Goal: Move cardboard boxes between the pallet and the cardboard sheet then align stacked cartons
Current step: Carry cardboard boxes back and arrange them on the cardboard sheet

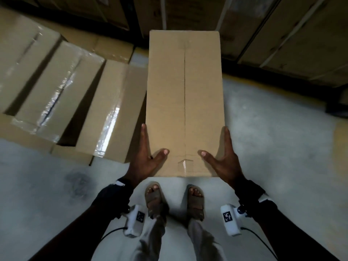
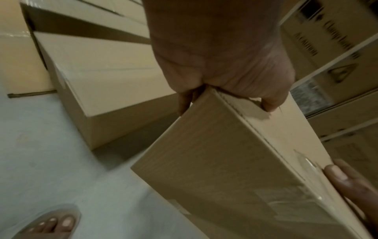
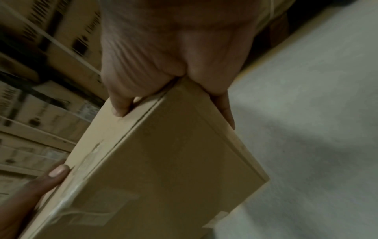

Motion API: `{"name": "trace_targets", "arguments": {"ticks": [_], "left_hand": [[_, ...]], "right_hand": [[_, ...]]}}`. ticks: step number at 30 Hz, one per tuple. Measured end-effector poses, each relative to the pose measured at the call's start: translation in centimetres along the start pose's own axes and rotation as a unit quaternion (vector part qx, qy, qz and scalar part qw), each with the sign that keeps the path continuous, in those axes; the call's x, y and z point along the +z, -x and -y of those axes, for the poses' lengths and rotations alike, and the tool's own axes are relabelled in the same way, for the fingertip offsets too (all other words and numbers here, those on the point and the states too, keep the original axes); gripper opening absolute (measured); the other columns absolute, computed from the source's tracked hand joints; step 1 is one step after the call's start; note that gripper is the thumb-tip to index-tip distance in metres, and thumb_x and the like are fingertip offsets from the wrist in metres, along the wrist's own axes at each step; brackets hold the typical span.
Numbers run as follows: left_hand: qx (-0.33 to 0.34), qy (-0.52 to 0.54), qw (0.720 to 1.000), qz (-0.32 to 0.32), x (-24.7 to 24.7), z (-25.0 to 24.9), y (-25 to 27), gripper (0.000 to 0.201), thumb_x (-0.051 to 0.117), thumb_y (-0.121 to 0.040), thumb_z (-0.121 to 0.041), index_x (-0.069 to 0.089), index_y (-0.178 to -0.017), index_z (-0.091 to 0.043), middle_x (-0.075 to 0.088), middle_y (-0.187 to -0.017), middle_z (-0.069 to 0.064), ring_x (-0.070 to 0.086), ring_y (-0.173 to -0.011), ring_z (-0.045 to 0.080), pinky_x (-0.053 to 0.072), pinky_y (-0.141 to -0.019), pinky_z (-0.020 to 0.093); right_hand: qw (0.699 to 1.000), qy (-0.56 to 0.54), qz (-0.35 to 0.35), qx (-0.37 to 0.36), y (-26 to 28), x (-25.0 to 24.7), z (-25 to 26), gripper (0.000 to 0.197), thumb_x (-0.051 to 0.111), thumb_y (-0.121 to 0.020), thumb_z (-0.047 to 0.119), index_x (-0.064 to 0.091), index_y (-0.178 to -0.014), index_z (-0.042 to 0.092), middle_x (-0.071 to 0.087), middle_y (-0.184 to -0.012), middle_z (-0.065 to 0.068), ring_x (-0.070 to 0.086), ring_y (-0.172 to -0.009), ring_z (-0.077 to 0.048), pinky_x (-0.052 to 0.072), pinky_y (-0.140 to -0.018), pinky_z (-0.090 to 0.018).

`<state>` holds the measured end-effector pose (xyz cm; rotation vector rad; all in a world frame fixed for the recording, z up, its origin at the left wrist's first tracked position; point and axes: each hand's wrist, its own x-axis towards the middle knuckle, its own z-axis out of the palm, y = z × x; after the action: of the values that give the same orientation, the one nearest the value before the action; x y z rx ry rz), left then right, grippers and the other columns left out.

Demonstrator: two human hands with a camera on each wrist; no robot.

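Observation:
I hold a long plain cardboard box (image 1: 185,102) lengthwise in front of me, above the floor and my feet. My left hand (image 1: 148,155) grips its near left corner, thumb on the top face and fingers along the side. My right hand (image 1: 220,155) grips the near right corner the same way. In the left wrist view the left hand (image 2: 220,64) clamps the box's edge (image 2: 225,169). In the right wrist view the right hand (image 3: 169,56) clamps the opposite edge of the box (image 3: 163,161). A taped seam runs down the top.
Three taped boxes (image 1: 56,87) lie side by side on a flat cardboard sheet (image 1: 24,134) at the left; the nearest one (image 1: 111,110) almost touches the held box. Strapped, stacked cartons (image 1: 282,34) stand along the back. Grey concrete floor (image 1: 273,129) lies to the right.

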<state>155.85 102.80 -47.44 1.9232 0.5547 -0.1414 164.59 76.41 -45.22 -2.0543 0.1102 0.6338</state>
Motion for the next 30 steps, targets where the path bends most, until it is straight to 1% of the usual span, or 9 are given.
{"name": "trace_targets", "arguments": {"ticks": [3,6,8,12,14,19,23,26,30], "left_hand": [[0.009,0.003,1.0,-0.006,-4.1,-6.6,4.1,0.11,0.074,-0.089,-0.04,-0.009,-0.159,-0.032,-0.001,-0.164,-0.027,0.01,-0.151,-0.002,0.021,-0.123,0.031],[0.02,0.014,0.999,-0.027,-8.5,-13.2,8.4,0.109,0.074,-0.088,-0.033,-0.008,-0.16,-0.025,0.003,-0.147,-0.048,0.01,-0.135,-0.029,0.02,-0.109,0.002],[0.031,0.02,0.999,-0.036,-10.7,-16.1,10.9,0.109,0.075,-0.088,-0.029,-0.006,-0.16,-0.018,0.005,-0.142,-0.044,0.011,-0.122,-0.04,0.019,-0.096,-0.009],[0.061,0.015,0.996,-0.063,-15.8,-21.3,16.2,0.115,0.069,-0.08,-0.066,-0.011,-0.158,-0.037,0.0,-0.158,-0.036,0.012,-0.144,-0.016,0.023,-0.112,0.01],[0.064,0.012,0.995,-0.07,-18.1,-23.0,18.7,0.116,0.067,-0.076,-0.069,-0.01,-0.158,-0.039,0.003,-0.163,-0.027,0.017,-0.149,-0.004,0.026,-0.116,0.021],[0.072,0.024,0.991,-0.109,-22.1,-25.1,23.5,0.114,0.073,-0.081,-0.047,-0.007,-0.16,-0.027,0.005,-0.143,-0.044,0.015,-0.115,-0.043,0.021,-0.09,-0.01],[0.058,0.026,0.988,-0.139,-24.3,-25.5,26.3,0.112,0.075,-0.084,-0.048,-0.008,-0.159,-0.036,0.002,-0.146,-0.046,0.016,-0.132,-0.03,0.023,-0.096,-0.006],[0.03,0.029,0.984,-0.171,-25.0,-26.3,28.7,0.111,0.074,-0.086,-0.042,-0.009,-0.159,-0.034,0.004,-0.157,-0.034,0.019,-0.143,-0.007,0.026,-0.109,0.011],[-0.022,0.035,0.975,-0.218,-24.5,-27.2,31.5,0.109,0.073,-0.088,-0.042,-0.011,-0.158,-0.039,0.019,-0.153,-0.025,0.035,-0.133,0.0,0.033,-0.103,0.019]], "right_hand": [[1.0,0.007,0.0,-0.021,4.8,-3.2,7.0,0.114,0.082,-0.079,0.047,0.002,-0.16,0.044,0.033,-0.151,0.024,0.036,-0.132,0.003,0.03,-0.105,-0.016],[0.999,0.011,0.002,-0.044,9.8,-5.9,13.9,0.114,0.082,-0.079,0.048,0.002,-0.161,0.042,0.025,-0.152,0.03,0.031,-0.133,0.006,0.027,-0.106,-0.015],[0.999,0.011,0.0,-0.05,12.5,-7.1,17.4,0.113,0.082,-0.08,0.045,0.003,-0.161,0.042,0.025,-0.14,0.04,0.032,-0.128,0.008,0.028,-0.101,-0.011],[0.996,0.013,0.003,-0.085,18.4,-8.5,23.7,0.112,0.081,-0.08,0.044,0.003,-0.161,0.042,0.025,-0.14,0.037,0.034,-0.127,0.005,0.028,-0.097,-0.007],[0.995,0.019,0.015,-0.094,21.0,-8.7,26.3,0.111,0.08,-0.081,0.046,0.002,-0.16,0.043,0.027,-0.145,0.03,0.034,-0.127,0.003,0.029,-0.1,-0.013],[0.991,0.019,0.043,-0.122,25.4,-8.2,30.7,0.109,0.079,-0.083,0.044,0.001,-0.16,0.044,0.03,-0.146,0.027,0.034,-0.126,0.004,0.03,-0.1,-0.016],[0.987,0.028,0.072,-0.141,26.4,-7.1,32.5,0.11,0.079,-0.082,0.046,0.002,-0.16,0.045,0.031,-0.145,0.03,0.036,-0.127,0.003,0.03,-0.102,-0.019],[0.98,0.045,0.098,-0.167,26.6,-6.4,33.5,0.111,0.079,-0.08,0.049,0.003,-0.159,0.047,0.026,-0.142,0.038,0.034,-0.127,0.006,0.029,-0.102,-0.019],[0.967,0.061,0.141,-0.205,26.3,-6.3,34.6,0.112,0.08,-0.079,0.05,0.002,-0.159,0.049,0.024,-0.137,0.046,0.035,-0.128,0.004,0.029,-0.104,-0.022]]}}
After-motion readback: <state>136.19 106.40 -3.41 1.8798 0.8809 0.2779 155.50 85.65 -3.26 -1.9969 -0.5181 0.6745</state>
